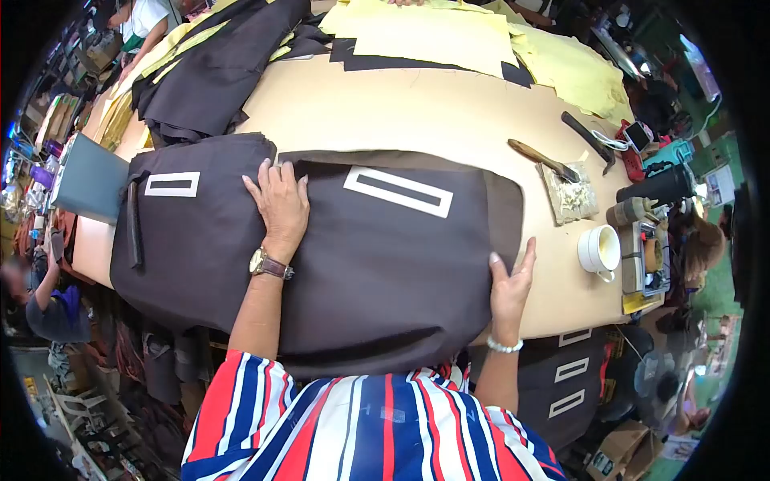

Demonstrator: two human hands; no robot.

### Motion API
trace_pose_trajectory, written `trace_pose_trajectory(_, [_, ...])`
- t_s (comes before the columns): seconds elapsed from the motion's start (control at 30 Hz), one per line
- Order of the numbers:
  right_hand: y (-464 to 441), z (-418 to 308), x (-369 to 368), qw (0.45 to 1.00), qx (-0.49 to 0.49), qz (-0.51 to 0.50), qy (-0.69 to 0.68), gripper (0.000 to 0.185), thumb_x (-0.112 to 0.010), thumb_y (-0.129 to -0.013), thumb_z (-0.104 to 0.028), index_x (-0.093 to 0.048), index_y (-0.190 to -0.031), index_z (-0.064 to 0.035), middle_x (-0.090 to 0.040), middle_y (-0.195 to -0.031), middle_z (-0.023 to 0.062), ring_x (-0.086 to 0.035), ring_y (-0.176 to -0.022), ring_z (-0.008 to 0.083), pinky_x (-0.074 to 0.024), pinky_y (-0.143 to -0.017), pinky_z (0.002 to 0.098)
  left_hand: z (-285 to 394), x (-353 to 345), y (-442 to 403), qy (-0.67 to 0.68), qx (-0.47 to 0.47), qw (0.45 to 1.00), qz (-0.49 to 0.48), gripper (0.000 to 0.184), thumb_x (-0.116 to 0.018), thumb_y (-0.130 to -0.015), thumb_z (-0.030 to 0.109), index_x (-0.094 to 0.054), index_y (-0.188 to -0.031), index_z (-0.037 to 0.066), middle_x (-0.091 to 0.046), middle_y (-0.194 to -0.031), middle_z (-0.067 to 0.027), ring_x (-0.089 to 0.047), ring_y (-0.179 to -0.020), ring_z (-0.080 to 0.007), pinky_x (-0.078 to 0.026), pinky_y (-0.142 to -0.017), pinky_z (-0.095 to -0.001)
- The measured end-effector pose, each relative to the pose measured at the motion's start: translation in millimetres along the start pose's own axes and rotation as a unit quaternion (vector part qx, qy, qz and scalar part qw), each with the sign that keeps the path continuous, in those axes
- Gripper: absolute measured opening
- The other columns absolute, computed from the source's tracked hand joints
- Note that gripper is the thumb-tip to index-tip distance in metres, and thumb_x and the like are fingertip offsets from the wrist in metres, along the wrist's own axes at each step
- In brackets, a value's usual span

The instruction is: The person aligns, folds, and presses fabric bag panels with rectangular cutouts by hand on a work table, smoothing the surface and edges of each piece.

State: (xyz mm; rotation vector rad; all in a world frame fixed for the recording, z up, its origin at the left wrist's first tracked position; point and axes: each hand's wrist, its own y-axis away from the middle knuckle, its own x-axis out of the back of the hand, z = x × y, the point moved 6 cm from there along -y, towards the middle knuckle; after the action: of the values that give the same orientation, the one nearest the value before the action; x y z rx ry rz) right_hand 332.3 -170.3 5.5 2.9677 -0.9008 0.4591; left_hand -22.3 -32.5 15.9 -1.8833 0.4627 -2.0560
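A dark brown fabric panel with a white rectangular frame patch lies before me on the table. My left hand rests flat at its upper left edge, fingers spread. Under and beside that hand is a stack of dark fabric bearing a similar white patch. At the panel's right edge is my right hand, thumb and forefinger apart, with the other fingers partly hidden. It touches the fabric border and grips nothing that I can see.
A grey box and a dark bar are at left. On the right are a brush, a hammer, a bag of pale bits and a white mug. Yellow fabric covers the far side, where another person's hand shows.
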Motion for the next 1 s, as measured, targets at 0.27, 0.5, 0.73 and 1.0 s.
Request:
trace_pose_trajectory(0.27, [-78, -11, 36, 0.995, 0.037, -0.025, 0.086, 0.06, -0.053, -0.084, 0.0, -0.024, -0.136, 0.0083, -0.042, -0.131, 0.0276, -0.044, -0.121, 0.0325, -0.0324, -0.102, 0.0338, 30, 83, 20, 0.349, 0.124, 0.929, -0.005, 0.048, -0.054, -0.084, -0.001, -0.038, -0.13, 0.001, -0.058, -0.09, -0.0237, -0.058, -0.076, -0.0377, -0.045, -0.072, -0.0409])
trace_pose_trajectory(0.5, [-18, -11, 56, 0.982, 0.093, 0.019, 0.162, 0.068, -0.057, -0.083, 0.001, -0.019, -0.139, 0.0066, -0.039, -0.135, 0.0269, -0.048, -0.118, 0.0267, -0.0381, -0.097, 0.0341, 18, 81, 108, 0.313, 0.259, 0.88, -0.247, 0.059, -0.058, -0.086, 0.006, -0.03, -0.138, 0.0, -0.061, -0.084, -0.0236, -0.062, -0.078, -0.0202, -0.046, -0.069, -0.0338])
trace_pose_trajectory(0.73, [-25, -15, 64, 0.97, 0.088, 0.027, 0.224, 0.069, -0.055, -0.083, 0.005, -0.019, -0.143, -0.0012, -0.047, -0.069, 0.0075, -0.037, -0.062, 0.0136, -0.0383, -0.061, 0.0235, 14, 71, 113, 0.447, 0.112, 0.884, -0.086, 0.03, -0.052, -0.086, -0.006, -0.06, -0.114, 0.0, -0.065, -0.101, -0.0161, -0.061, -0.091, -0.0144, -0.043, -0.077, -0.0226])
trace_pose_trajectory(1.0, [-57, -22, 40, 0.971, 0.171, 0.016, 0.164, 0.07, -0.056, -0.082, 0.003, -0.02, -0.142, -0.0008, -0.034, -0.06, 0.0047, -0.034, -0.055, 0.0136, -0.0347, -0.054, 0.0232, 17, 92, 76, 0.357, 0.059, 0.931, 0.042, 0.035, -0.047, -0.084, -0.011, -0.061, -0.113, 0.001, -0.062, -0.105, -0.0218, -0.064, -0.089, -0.0294, -0.048, -0.075, -0.031])
